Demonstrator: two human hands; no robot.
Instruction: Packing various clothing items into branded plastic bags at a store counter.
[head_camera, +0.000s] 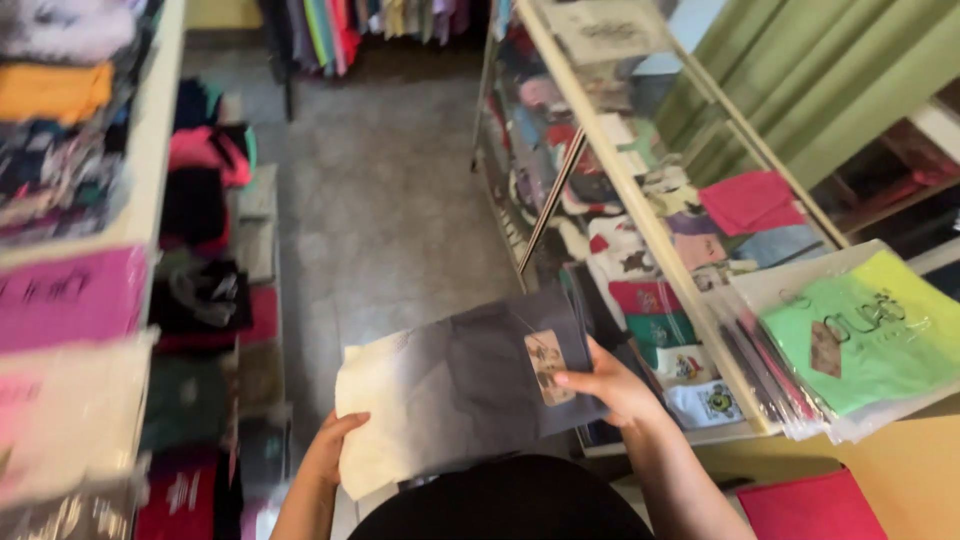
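A folded garment (455, 385), grey fading to cream at its left edge, is held flat in front of the body over a grey floor (380, 200). The left hand (335, 445) is closed on the garment's lower left corner, fingers tucked under the cloth and mostly hidden, thumb side seen at the edge. The right hand (610, 385) is closed on the right edge, thumb pressed on top just beside a beige hang tag (547, 365), fingers curled beneath. The tag lies on the grey part, near the right edge. To the right, a glass display case (640, 220) with a pale frame is seen, filled with folded shirts in many colours, some printed. On top of the case, a stack of clear-bagged shirts (850, 340) rests, the top one green fading to yellow with a small tag on it. A pink folded cloth (752, 200) lies further back on the glass. A red folded item (810, 505) lies at the bottom right on a tan surface. To the left, shelves (150, 150) with stacked folded clothes are seen, blurred; a magenta piece (70, 295) is at the front. Hanging clothes (370, 25) are seen at the far end.
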